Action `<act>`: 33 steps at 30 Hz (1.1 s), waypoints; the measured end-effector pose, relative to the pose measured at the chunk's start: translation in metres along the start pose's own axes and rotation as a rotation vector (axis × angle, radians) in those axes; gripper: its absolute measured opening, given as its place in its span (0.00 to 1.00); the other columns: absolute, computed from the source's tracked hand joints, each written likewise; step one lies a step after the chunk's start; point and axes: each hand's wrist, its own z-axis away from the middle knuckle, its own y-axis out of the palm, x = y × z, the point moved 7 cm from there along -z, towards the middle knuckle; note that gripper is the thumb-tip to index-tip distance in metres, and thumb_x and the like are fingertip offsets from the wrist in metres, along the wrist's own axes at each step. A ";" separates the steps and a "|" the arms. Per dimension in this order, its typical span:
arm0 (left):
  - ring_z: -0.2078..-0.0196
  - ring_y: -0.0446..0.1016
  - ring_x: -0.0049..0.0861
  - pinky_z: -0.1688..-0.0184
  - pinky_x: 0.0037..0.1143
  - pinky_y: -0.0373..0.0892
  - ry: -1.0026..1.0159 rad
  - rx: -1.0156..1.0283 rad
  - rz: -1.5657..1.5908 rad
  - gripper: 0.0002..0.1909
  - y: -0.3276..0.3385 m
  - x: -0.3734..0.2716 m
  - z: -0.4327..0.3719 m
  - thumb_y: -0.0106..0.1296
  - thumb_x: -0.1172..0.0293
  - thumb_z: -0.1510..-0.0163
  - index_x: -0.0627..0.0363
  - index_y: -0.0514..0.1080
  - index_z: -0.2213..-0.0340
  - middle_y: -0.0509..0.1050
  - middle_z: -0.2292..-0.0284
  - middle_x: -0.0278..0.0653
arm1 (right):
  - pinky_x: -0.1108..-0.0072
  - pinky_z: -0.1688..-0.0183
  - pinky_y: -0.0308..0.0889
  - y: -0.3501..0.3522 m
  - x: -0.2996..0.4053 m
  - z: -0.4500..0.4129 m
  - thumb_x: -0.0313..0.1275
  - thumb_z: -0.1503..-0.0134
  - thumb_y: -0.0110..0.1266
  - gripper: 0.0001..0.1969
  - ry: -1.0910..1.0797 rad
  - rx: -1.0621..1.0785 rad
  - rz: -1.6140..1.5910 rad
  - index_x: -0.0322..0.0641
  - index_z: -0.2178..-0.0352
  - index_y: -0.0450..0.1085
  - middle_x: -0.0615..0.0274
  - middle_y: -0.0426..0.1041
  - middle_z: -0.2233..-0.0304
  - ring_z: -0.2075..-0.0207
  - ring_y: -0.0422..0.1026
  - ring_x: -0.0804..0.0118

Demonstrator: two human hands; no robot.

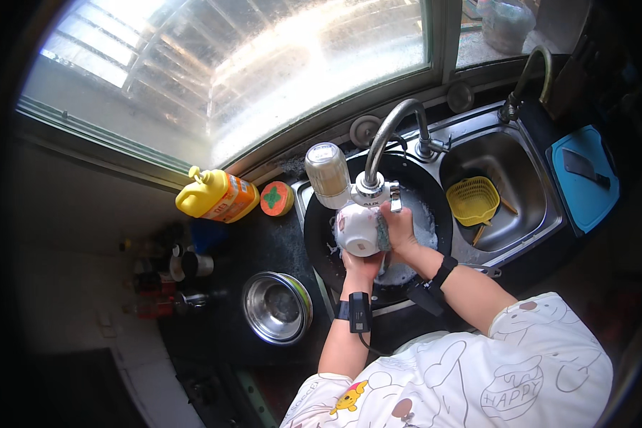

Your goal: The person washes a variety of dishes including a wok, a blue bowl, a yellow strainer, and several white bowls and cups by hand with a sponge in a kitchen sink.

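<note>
A white bowl [356, 232] with a printed pattern is tipped on its side, its foot toward me. My left hand [361, 263] grips it from below. Against its right side my right hand [398, 230] presses a greenish scrubbing pad [382, 234]. Both hands are over a large black wok [321, 251] holding soapy water [414, 214]. Directly above the bowl is the faucet's water filter [327, 174], and the curved metal faucet [388, 125] arches over the wok. The fingers behind the bowl are hidden.
Left on the dark counter are a yellow detergent bottle [219, 195], a round orange-topped container [276, 198] and stacked metal bowls [276, 307]. On the right, a yellow basket [472, 200] and chopsticks [508, 206] lie in the steel sink [535, 187]. Beyond, a cleaver [580, 163] rests on a blue cutting board [583, 198].
</note>
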 end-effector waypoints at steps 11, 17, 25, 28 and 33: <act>0.55 0.61 0.39 0.58 0.42 0.61 -0.703 0.077 0.361 0.26 -0.032 0.009 0.008 0.38 0.62 0.56 0.57 0.52 0.54 0.60 0.56 0.44 | 0.73 0.74 0.61 0.041 0.060 0.026 0.35 0.59 0.46 0.10 -0.891 0.760 0.939 0.40 0.86 0.62 0.60 0.64 0.83 0.77 0.66 0.59; 0.56 0.62 0.33 0.59 0.32 0.63 -0.415 -0.288 -0.129 0.30 -0.067 0.006 -0.007 0.40 0.81 0.64 0.59 0.50 0.54 0.61 0.60 0.44 | 0.66 0.65 0.59 0.005 0.019 -0.024 0.36 0.57 0.47 0.15 -0.426 0.407 1.643 0.37 0.70 0.67 0.56 0.55 0.57 0.57 0.55 0.58; 0.58 0.63 0.34 0.63 0.31 0.65 -0.207 -0.260 -0.304 0.23 -0.058 0.026 -0.013 0.34 0.72 0.53 0.54 0.49 0.53 0.59 0.58 0.43 | 0.70 0.61 0.61 0.041 -0.022 -0.033 0.34 0.60 0.49 0.23 -0.163 0.536 0.954 0.28 0.63 0.59 0.38 0.64 0.66 0.63 0.65 0.48; 0.60 0.64 0.35 0.70 0.36 0.69 -0.336 -0.283 -0.015 0.19 -0.057 0.026 -0.008 0.32 0.63 0.47 0.48 0.49 0.53 0.58 0.57 0.42 | 0.68 0.62 0.60 0.071 0.018 -0.008 0.33 0.58 0.47 0.20 -0.265 0.586 0.881 0.28 0.65 0.57 0.39 0.65 0.69 0.65 0.65 0.46; 0.56 0.61 0.36 0.62 0.42 0.64 -0.385 -0.179 0.268 0.25 -0.054 0.036 -0.009 0.33 0.50 0.49 0.53 0.50 0.54 0.58 0.57 0.42 | 0.69 0.62 0.60 0.086 0.018 -0.009 0.33 0.57 0.46 0.21 -0.036 0.592 0.854 0.26 0.64 0.56 0.38 0.65 0.69 0.65 0.65 0.46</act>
